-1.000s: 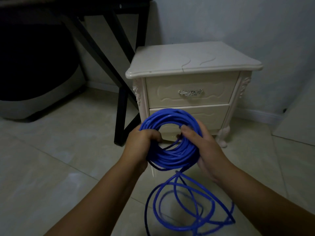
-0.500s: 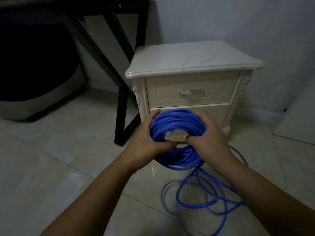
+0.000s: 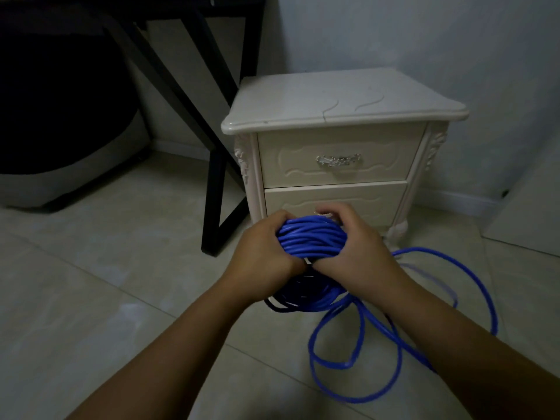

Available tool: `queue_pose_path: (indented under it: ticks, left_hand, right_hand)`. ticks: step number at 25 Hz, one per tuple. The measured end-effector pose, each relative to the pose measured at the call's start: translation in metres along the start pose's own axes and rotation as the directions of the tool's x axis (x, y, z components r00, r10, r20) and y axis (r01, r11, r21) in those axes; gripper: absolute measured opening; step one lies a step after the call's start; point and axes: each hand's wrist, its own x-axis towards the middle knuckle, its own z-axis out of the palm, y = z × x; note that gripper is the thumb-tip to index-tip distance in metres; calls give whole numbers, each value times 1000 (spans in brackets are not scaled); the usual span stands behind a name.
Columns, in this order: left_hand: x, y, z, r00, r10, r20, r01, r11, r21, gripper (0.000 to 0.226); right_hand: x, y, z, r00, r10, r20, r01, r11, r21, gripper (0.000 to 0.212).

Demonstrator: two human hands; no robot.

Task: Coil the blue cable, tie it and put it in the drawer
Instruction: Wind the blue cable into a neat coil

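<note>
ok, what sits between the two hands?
The coiled bundle of blue cable, gripped on one side by the left hand and on the other by the right hand; seen in the head view.

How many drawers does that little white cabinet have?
2. The top drawer is just under the cabinet top. The bottom drawer is right below it, partly behind the blue cable gripped by the left hand and right hand. Both look shut.

No legible text, label, brand, number or sign anywhere in view.
</note>
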Motion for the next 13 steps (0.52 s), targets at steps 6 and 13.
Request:
queue_pose_path:
  ticks: [6, 13]
  left_hand:
    - [6, -5, -7, 946, -322, -43, 244, 792, -560, 38]
    - [5, -6, 11, 888, -457, 49, 269, 430, -862, 27]
  right_hand:
    - [4, 15, 8, 953, 301, 25, -246, 724, 644, 51]
    - [3, 15, 27, 909, 415, 48, -297, 561, 773, 52]
